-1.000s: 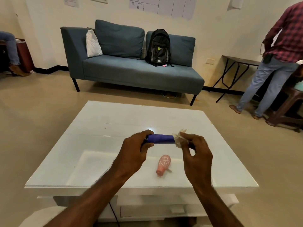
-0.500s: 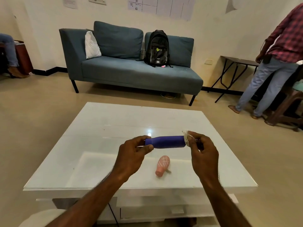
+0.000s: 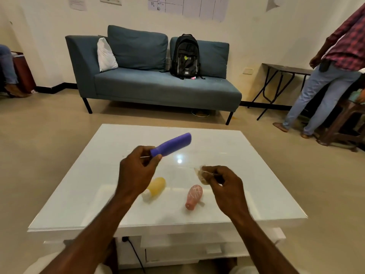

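My left hand [image 3: 136,171] pinches the near end of a purple cylinder-shaped object [image 3: 171,144], which tilts up and to the right above the white table [image 3: 246,194]. My right hand [image 3: 223,184] pinches a small crumpled whitish piece [image 3: 200,173], held apart from the purple object. On the table lie a pink bottle-shaped item with white crossed lines [image 3: 194,197] and a yellow bottle-shaped item with a white cap [image 3: 155,188], the latter partly behind my left wrist.
A blue sofa [image 3: 158,84] with a black backpack [image 3: 185,56] and a white cushion stands beyond the table. A person in a checked shirt [image 3: 333,62] stands at the right by a dark folding table [image 3: 284,70]. Another person's legs show at far left.
The whitish piece has come off the purple object's right end. My left hand lifted and tilted the purple object up; my right hand drew away to the right. The yellow item is now uncovered.
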